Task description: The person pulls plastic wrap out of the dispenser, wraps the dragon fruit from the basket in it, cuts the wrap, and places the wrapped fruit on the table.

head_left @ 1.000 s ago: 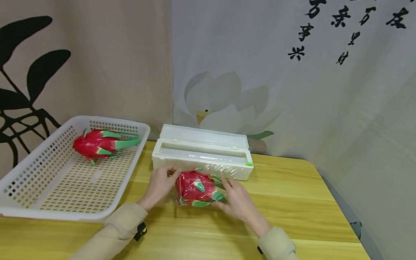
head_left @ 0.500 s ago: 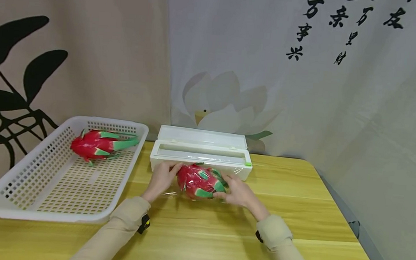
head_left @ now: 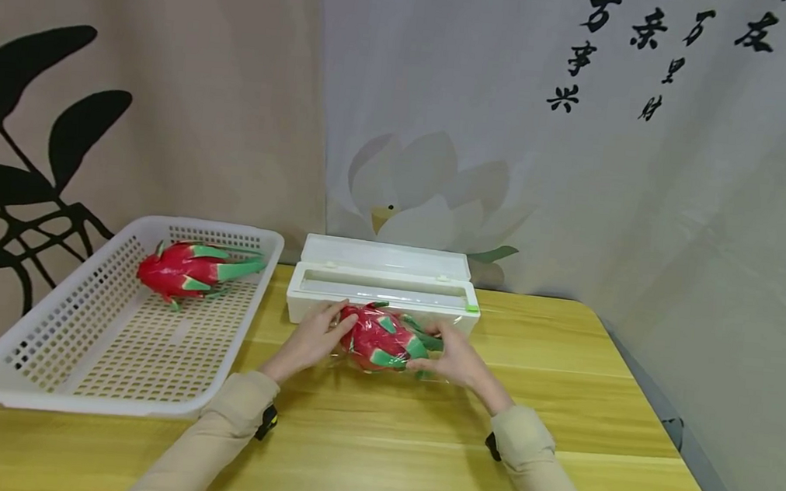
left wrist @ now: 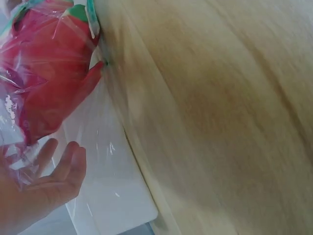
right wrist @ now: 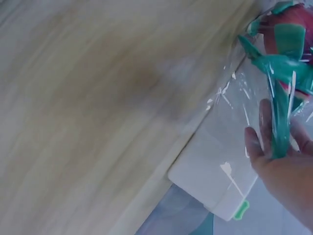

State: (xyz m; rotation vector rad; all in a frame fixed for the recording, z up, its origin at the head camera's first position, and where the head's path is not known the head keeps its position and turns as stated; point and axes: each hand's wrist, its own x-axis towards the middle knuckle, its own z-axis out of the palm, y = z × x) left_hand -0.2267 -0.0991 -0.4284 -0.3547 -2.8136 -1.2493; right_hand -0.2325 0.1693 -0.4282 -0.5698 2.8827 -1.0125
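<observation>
A red dragon fruit with green scales, covered in clear plastic wrap, is between the two hands in front of the white cling film box. My left hand holds its red end, the thumb lying against the fruit; loose wrap gathers by the palm in the left wrist view. At the green tips, my right hand grips the other end, with the thumb below and fingers above. The box has its lid raised, and the fruit hides part of its front.
On the left stands a white perforated basket with a second dragon fruit inside. The wooden table reaches back to a printed curtain. A small green piece sits at the box's right end.
The wrapped dragon fruit has moved away from the person, closer to the box, and has turned slightly. My left thumb has shifted onto its red end; the right hand has followed it.
</observation>
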